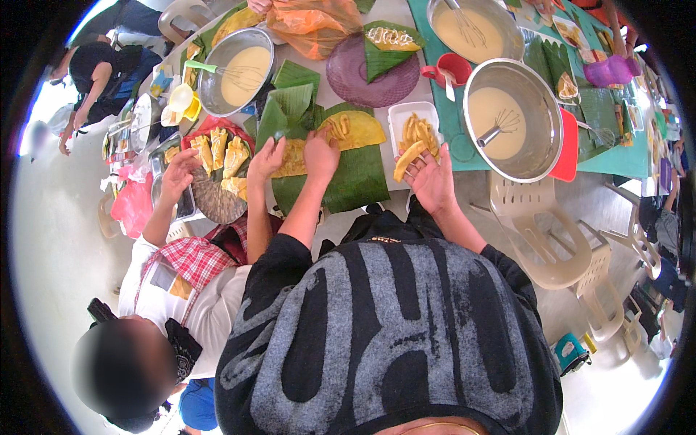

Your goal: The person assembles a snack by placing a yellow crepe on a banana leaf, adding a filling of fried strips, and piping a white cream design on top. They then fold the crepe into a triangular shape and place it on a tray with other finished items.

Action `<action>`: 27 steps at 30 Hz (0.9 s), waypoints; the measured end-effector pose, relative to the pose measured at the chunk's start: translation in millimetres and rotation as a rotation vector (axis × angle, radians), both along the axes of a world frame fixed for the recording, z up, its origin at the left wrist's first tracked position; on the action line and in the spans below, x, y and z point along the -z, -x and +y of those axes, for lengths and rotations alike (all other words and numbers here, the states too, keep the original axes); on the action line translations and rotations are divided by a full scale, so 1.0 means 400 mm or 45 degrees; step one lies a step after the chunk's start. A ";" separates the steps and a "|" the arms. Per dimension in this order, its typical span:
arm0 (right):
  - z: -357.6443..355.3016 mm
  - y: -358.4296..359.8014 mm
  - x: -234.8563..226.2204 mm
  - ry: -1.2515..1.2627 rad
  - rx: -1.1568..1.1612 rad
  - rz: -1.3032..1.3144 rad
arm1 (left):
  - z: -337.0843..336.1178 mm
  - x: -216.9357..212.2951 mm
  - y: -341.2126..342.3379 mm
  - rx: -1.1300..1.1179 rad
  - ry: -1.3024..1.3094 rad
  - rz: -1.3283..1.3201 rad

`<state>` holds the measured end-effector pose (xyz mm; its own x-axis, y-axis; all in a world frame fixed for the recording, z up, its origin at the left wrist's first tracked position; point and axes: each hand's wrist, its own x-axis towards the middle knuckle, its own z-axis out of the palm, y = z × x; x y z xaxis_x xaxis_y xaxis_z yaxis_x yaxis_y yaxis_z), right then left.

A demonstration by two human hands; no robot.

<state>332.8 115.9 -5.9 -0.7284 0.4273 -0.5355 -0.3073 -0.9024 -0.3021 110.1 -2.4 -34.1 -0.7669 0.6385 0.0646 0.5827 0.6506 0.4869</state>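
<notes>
- Right hand (433, 181) half open, palm up, thumb away from the yellow strip (410, 159) at its fingertips; can't tell if it carries the weight. Loose fingers could drop it.
- Left hand (321, 154) down on the yellow wrapper (370, 132), fingers by the filling (337, 129); pinch hidden, can't tell. Pressing hard could tear the wrapper.
- Wrapper lies on banana leaf (362, 181); leaf slipping would drag it.
- White tray (398, 125) with more strips, beside right hand.
- Co-worker's hand (268, 159) just left; bump could scatter filling.
- Steel bowl (544, 125) right, purple plate (346, 78) beyond.
</notes>
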 end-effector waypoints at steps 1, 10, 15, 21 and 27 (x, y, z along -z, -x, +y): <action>0.002 0.000 0.005 0.000 -0.003 -0.004 | 0.005 -0.017 -0.025 -0.035 -0.012 0.061; 0.021 0.016 -0.010 -0.005 -0.085 0.004 | -0.005 -0.055 -0.154 0.284 -0.250 -0.095; 0.040 0.017 -0.013 0.017 -0.157 0.052 | 0.011 -0.081 -0.163 0.222 -0.197 -0.228; 0.051 0.016 -0.029 0.031 -0.184 0.104 | 0.048 -0.138 -0.188 0.178 -0.387 -0.345; 0.053 0.014 -0.030 0.026 -0.237 0.097 | 0.086 -0.132 -0.248 0.171 -0.260 -0.525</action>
